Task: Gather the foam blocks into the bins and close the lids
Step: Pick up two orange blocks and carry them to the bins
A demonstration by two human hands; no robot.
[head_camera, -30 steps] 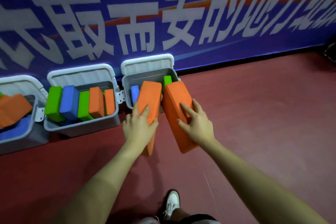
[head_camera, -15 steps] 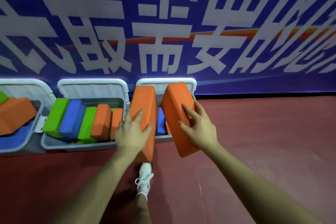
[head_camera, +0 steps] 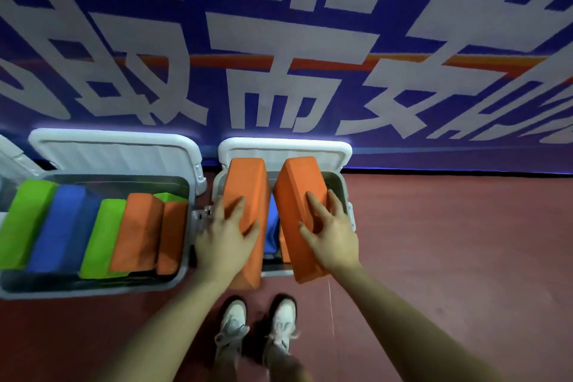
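My left hand grips an orange foam block, and my right hand grips a second orange block. Both blocks stand on end, tilted over the right grey bin, whose white lid stands open against the wall. A blue block shows inside that bin, between the two orange ones. The middle grey bin is open too and holds green, blue and orange blocks packed side by side on edge.
A blue banner wall with large white characters rises just behind the bins. The floor is dark red and stretches away to the right. My two white shoes stand right in front of the right bin. A third bin's lid shows at the left edge.
I have stepped up close to the bins, with both feet now in front of the right one. Both orange blocks have moved over the right bin's opening.
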